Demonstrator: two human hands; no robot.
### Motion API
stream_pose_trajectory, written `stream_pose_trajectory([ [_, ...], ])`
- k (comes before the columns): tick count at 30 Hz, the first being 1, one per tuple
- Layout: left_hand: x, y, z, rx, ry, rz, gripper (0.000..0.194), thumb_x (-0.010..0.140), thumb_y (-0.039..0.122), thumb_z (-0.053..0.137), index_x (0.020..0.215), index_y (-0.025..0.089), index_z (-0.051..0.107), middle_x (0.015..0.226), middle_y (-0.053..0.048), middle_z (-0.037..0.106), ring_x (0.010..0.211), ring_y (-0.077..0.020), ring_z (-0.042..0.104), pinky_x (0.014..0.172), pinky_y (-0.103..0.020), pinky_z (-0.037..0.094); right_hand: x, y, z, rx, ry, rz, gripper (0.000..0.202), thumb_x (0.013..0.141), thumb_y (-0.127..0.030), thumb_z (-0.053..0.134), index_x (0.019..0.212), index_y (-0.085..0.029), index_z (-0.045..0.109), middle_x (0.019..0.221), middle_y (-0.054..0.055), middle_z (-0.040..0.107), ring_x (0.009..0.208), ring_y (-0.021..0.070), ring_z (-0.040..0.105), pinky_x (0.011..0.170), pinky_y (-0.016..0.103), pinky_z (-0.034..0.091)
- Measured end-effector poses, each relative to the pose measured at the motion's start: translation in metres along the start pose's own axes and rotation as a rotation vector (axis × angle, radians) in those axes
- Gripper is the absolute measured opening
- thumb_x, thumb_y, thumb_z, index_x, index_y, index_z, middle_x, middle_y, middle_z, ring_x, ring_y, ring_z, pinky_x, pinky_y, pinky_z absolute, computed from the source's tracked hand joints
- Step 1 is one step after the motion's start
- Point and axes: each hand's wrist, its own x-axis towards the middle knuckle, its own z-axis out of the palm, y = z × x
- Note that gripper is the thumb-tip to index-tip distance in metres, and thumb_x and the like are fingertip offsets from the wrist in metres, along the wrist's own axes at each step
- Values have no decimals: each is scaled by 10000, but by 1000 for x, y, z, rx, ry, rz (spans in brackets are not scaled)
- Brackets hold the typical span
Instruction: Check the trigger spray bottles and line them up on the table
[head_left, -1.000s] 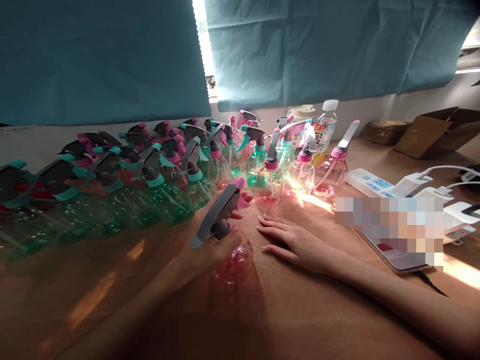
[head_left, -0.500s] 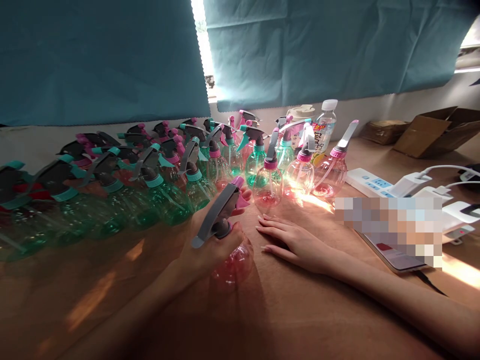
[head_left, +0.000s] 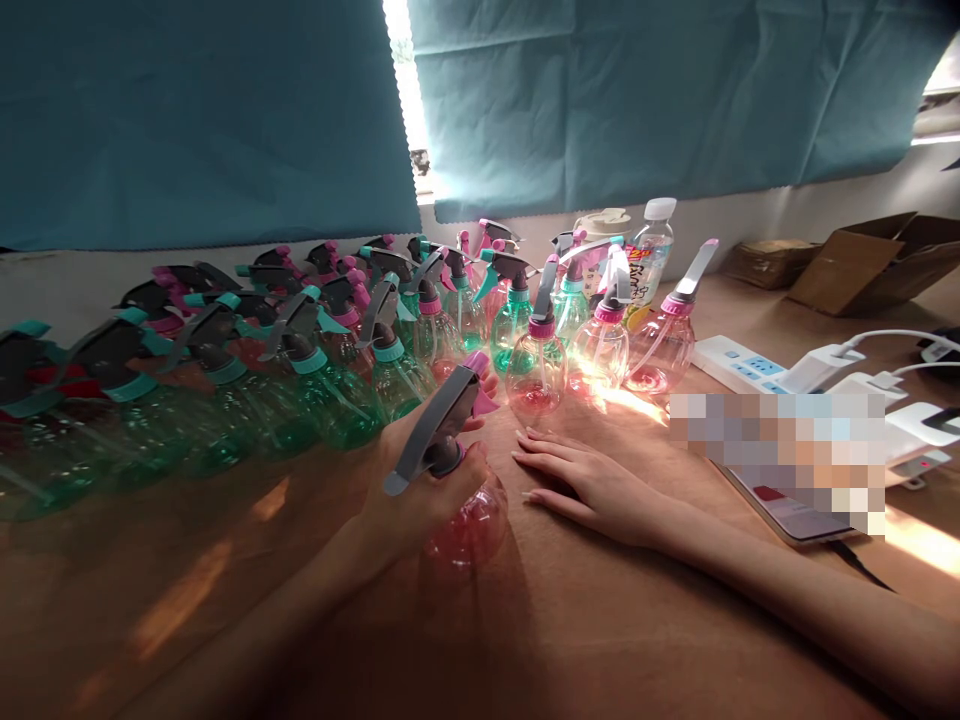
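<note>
My left hand (head_left: 412, 485) is wrapped round the neck of a clear pink spray bottle (head_left: 471, 528) with a grey and pink trigger head. The bottle stands near the middle of the brown table (head_left: 600, 620), its far side partly hidden by my fingers. To its right, my right hand (head_left: 581, 482) lies flat on the tabletop, fingers stretched out and holding nothing. Just beyond both hands stands another pink spray bottle (head_left: 536, 378). Green spray bottles (head_left: 330, 400) with grey and turquoise heads fill the left side in rows.
At the right lie a phone (head_left: 795, 515), its screen partly blurred out, and a white power strip (head_left: 739, 362) with plugged-in chargers and cables. A capped drink bottle (head_left: 656, 245) stands behind the spray bottles. An opened cardboard box (head_left: 862, 265) sits at the far right.
</note>
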Motion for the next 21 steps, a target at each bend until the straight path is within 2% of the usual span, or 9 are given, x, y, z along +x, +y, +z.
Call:
stream_pose_trajectory([
  [2, -1, 0, 0, 0, 26, -26, 377, 744, 208, 594, 1119, 199, 636, 787, -3, 699, 723, -189, 685, 738, -327, 587, 0, 0, 0, -10, -10, 0, 513, 956, -478, 478, 1379, -192, 521, 1463, 109, 464, 1384, 279, 379, 1136, 493, 334],
  [4, -1, 1, 0, 4, 35, -44, 363, 741, 215, 594, 1102, 203, 635, 856, -25, 703, 784, -210, 689, 688, -316, 570, 0, 0, -1, -11, -16, 1, 518, 957, -483, 472, 1379, -185, 522, 1464, 111, 463, 1384, 278, 378, 1138, 490, 333],
  [8, -1, 4, 0, 6, 43, -54, 363, 739, 216, 594, 1100, 216, 625, 776, -4, 672, 776, -209, 684, 655, -306, 547, 0, -1, -1, 6, -2, 5, 510, 953, -487, 478, 1375, -206, 528, 1456, 104, 472, 1379, 285, 386, 1131, 506, 339],
  [13, 1, 7, 0, -35, 33, -27, 435, 732, 182, 571, 1163, 240, 591, 829, -1, 684, 882, -216, 690, 735, -322, 555, 0, -1, 0, 3, 1, 0, 507, 954, -484, 479, 1377, -208, 527, 1453, 103, 476, 1378, 284, 388, 1132, 503, 338],
  [21, 1, 8, 1, -78, 4, -30, 489, 708, 152, 539, 1184, 251, 583, 901, 2, 688, 896, -209, 700, 771, -336, 571, 0, -1, -1, -23, -20, 8, 537, 958, -493, 463, 1387, -174, 512, 1463, 115, 463, 1384, 282, 379, 1136, 494, 336],
])
